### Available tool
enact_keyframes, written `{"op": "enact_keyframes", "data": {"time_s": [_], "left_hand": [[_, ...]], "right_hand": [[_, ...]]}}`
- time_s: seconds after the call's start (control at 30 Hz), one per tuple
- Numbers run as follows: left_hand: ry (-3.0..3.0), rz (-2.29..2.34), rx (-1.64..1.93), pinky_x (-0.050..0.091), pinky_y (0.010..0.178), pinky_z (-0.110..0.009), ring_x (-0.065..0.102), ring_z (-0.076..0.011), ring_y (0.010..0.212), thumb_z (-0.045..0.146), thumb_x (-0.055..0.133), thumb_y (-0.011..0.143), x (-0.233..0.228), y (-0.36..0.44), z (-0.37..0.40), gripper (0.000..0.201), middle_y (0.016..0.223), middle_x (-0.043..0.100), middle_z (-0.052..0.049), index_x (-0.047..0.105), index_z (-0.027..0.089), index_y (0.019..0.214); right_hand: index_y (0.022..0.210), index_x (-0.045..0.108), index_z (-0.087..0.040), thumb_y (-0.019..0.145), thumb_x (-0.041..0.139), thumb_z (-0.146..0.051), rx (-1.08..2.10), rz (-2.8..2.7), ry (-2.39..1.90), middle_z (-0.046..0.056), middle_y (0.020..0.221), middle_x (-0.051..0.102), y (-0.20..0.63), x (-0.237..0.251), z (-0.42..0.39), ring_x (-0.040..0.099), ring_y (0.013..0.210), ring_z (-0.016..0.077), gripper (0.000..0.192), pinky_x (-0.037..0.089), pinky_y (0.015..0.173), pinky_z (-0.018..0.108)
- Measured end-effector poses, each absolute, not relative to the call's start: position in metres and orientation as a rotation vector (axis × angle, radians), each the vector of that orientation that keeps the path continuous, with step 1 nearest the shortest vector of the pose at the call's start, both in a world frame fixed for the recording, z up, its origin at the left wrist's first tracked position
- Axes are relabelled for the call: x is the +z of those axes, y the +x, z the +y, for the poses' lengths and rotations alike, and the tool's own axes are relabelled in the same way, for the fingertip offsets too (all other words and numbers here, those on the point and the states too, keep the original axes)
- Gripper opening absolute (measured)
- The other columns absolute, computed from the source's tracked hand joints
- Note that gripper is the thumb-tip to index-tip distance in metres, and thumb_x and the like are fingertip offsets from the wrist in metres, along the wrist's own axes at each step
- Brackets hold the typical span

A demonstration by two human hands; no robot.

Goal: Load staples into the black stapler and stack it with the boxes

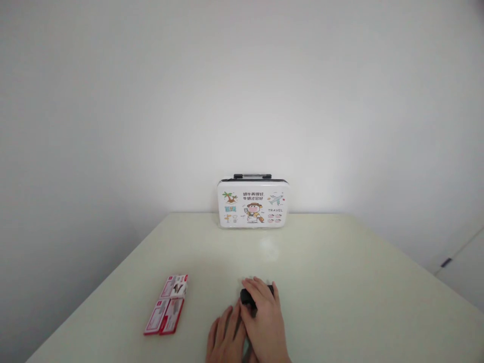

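- Your right hand [264,317] has its fingers [260,292] curled over a small black object [249,297], covering most of it; what it is cannot be told.
- Your left hand [225,338] lies flat, fingers loose, holding nothing, touching the right at 8 o'clock.
- Red-and-white packets [168,305] sit at 9 o'clock on the tabletop [340,282].
- Printed case [252,202] stands upright at 12 o'clock.
- Judgement: keep the left hand bracing; grip firm, low.

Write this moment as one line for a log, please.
right hand: covers small black object | left hand: flat beside it | red-white packets: left | travel-print case: upright by wall | table
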State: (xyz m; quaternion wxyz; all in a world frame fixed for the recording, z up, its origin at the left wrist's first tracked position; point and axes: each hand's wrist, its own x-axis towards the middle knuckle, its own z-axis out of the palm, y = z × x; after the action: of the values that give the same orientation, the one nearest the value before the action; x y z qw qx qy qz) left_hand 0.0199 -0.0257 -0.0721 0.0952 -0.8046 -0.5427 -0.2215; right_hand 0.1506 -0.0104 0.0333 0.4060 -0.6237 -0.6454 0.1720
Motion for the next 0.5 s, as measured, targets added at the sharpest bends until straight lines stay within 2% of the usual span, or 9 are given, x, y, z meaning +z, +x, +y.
{"op": "enact_keyframes", "data": {"time_s": [0.1, 0.17, 0.3, 0.4, 0.5], "left_hand": [[-2.393, -1.642, -0.641, 0.035, 0.113, -0.056, 0.051, -0.0333, 0.134, 0.030, 0.055, 0.083, -0.068, 0.018, -0.022, 0.060, 0.149, 0.057, -0.002, 0.056, 0.033, 0.143], [-2.371, -1.665, -0.646, 0.034, 0.113, -0.057, 0.051, -0.0332, 0.134, 0.035, 0.054, 0.087, -0.061, 0.014, -0.019, 0.058, 0.152, 0.054, -0.002, 0.054, 0.034, 0.145], [-2.360, -1.630, -0.651, 0.037, 0.112, -0.053, 0.054, -0.0289, 0.132, 0.040, 0.051, 0.093, -0.047, 0.002, -0.007, 0.056, 0.154, 0.051, -0.003, 0.049, 0.032, 0.149], [-2.403, -1.574, -0.661, 0.036, 0.115, -0.050, 0.057, -0.0251, 0.130, 0.034, 0.047, 0.096, -0.042, -0.005, 0.001, 0.052, 0.151, 0.055, -0.005, 0.049, 0.028, 0.148], [-2.435, -1.575, -0.666, 0.027, 0.121, -0.053, 0.054, -0.0236, 0.133, 0.027, 0.045, 0.095, -0.038, -0.008, 0.005, 0.050, 0.150, 0.055, -0.007, 0.050, 0.023, 0.145]], "right_hand": [[0.114, 0.076, -0.030, 0.082, 0.061, -0.020, 0.450, -1.419, -1.516, 0.003, 0.127, 0.072, 0.143, 0.034, -0.001, 0.061, 0.125, 0.0270, 0.037, 0.011, 0.124, 0.060], [0.111, 0.076, -0.027, 0.082, 0.066, -0.028, 0.590, -1.182, -1.414, 0.005, 0.123, 0.074, 0.145, 0.037, 0.007, 0.064, 0.119, 0.0271, 0.031, 0.024, 0.121, 0.057], [0.120, 0.071, -0.022, 0.079, 0.074, -0.046, 0.886, -0.600, -1.098, 0.009, 0.128, 0.072, 0.167, 0.035, 0.018, 0.062, 0.124, 0.0267, 0.047, 0.049, 0.107, 0.042], [0.126, 0.066, -0.023, 0.081, 0.071, -0.052, 1.030, -0.316, -0.918, 0.009, 0.130, 0.071, 0.190, 0.026, 0.018, 0.060, 0.129, 0.0264, 0.054, 0.056, 0.098, 0.040], [0.119, 0.068, -0.023, 0.081, 0.070, -0.052, 1.168, -0.212, -0.826, 0.008, 0.125, 0.074, 0.212, 0.012, 0.011, 0.062, 0.127, 0.0260, 0.048, 0.055, 0.102, 0.041]]}}
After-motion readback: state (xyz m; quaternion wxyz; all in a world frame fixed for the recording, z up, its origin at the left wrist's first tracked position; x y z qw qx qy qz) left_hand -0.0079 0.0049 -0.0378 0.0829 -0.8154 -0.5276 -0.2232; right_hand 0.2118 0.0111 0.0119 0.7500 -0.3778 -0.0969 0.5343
